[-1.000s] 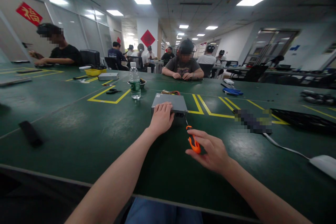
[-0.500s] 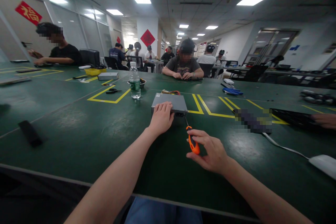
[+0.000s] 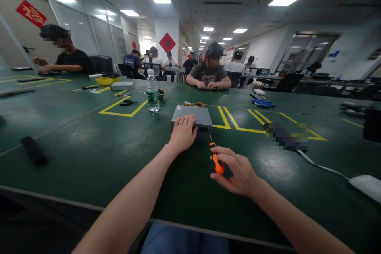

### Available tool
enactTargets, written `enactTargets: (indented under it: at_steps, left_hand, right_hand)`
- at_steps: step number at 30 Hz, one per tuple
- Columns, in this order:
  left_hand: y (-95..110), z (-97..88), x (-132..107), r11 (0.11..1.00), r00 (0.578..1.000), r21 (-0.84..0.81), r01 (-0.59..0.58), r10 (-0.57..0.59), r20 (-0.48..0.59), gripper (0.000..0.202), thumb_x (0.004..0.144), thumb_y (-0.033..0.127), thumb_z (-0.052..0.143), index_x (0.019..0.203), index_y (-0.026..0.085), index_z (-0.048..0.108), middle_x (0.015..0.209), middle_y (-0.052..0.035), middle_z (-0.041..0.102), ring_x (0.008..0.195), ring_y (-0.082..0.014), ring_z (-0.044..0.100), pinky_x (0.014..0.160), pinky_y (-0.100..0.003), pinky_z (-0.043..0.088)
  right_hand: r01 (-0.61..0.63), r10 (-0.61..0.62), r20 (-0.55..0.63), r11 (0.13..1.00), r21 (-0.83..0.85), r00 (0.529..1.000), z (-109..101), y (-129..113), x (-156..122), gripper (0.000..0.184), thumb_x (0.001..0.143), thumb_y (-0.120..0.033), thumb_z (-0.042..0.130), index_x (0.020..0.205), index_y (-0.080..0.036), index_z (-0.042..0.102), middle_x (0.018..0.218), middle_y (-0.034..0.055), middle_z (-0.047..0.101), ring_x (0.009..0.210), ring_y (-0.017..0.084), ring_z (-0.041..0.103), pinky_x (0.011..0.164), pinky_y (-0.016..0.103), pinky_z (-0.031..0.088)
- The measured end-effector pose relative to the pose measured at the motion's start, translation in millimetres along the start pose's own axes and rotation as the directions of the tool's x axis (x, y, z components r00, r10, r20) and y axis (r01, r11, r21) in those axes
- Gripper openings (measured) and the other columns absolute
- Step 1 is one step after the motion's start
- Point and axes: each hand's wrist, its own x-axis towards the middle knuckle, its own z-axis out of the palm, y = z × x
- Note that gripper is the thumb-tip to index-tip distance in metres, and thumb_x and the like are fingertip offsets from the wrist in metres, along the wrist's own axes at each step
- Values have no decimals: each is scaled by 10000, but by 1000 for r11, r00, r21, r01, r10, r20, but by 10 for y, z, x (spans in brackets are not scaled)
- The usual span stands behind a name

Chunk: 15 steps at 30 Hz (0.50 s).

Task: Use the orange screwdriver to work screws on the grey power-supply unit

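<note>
A grey metal computer power supply (image 3: 200,116) lies on the green table, its coloured wires (image 3: 193,104) coming out at the far side. My left hand (image 3: 183,133) grips its near left part, fingers flat over the top and thumb along the front edge. In my right hand (image 3: 236,168) is an orange and black screwdriver (image 3: 218,163), held by its handle between thumb and fingers. The thin shaft points away from me, and its tip meets the near right corner of the power supply. Whether it sits in a screw is too small to tell.
A water bottle (image 3: 152,95) stands left of the power supply, before a bowl (image 3: 161,94). Blue gloves (image 3: 262,103), a blurred dark item (image 3: 285,137) and a white cable (image 3: 321,169) lie right. A dark strip (image 3: 33,151) lies left. A person (image 3: 210,71) sits opposite.
The screwdriver handle has turned and shifted slightly left in my right fingers. My left hand stays on the power supply. At the far right, another person's hand and a black item have moved away.
</note>
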Motion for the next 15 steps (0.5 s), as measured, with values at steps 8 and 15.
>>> enactTargets:
  at_steps: [8,15]
  left_hand:
    - [0,4,2,1000,1000,-1,-5,5,-12,275,838,237,454,1101,162,484,1218,-91,535,1137,-235,450,973,-392,307]
    - [4,-2,1,1000,1000,4,4,-4,-3,270,843,234,448,1102,169,484,1225,-87,529,1140,-232,448,980,-392,305]
  right_hand:
    - [8,-10,-59,999,-31,998,-3,8,18,259,828,-300,550,1027,-158,466,995,137,606,858,202,633,667,302,540]
    - [19,-19,37,1000,6,999,-19,-11,10,321,872,-289,441,1145,-121,448,1083,170,574,906,216,621,689,321,539]
